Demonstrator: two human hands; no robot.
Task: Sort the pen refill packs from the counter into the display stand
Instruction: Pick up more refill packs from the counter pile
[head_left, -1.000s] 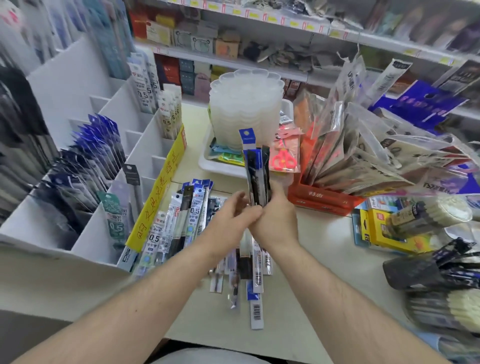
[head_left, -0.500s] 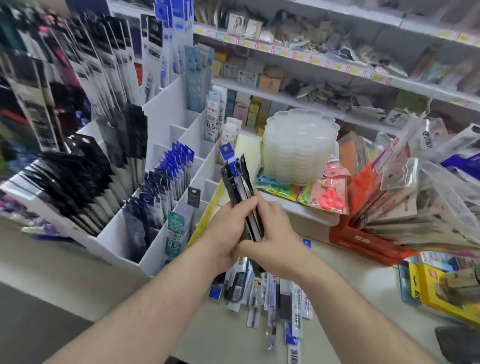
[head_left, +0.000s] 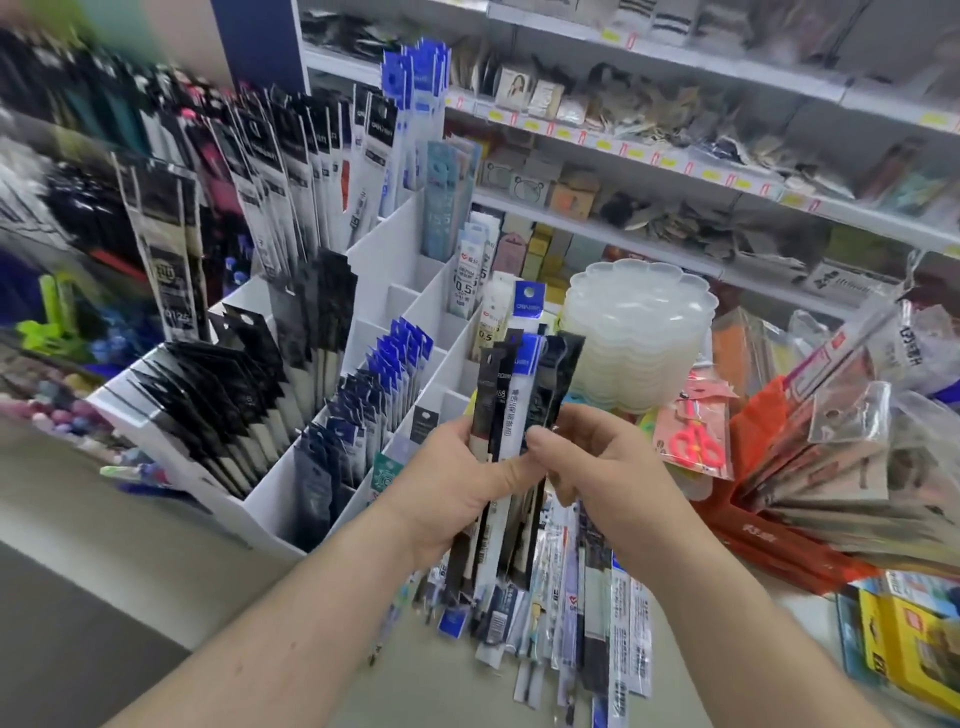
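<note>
Held refill packs (head_left: 511, 410) now fanned, nearer display stand (head_left: 400, 291); left hand (head_left: 457, 478) clasps them, right hand (head_left: 597, 462) pinches edge.

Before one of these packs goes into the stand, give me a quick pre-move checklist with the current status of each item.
1. Fanned bundle of black, white and blue refill packs gripped: ok; left hand holds it upright.
2. Right hand on the bundle: ok; thumb against its front.
3. One pack separated: not ok, still overlapping.
4. White partitioned cardboard display stand in reach: ok, just left of the hands.
5. Matching slot identified: cannot tell; labels blurred.
6. Loose packs on beige counter remaining: ok, pile below the hands.
</note>
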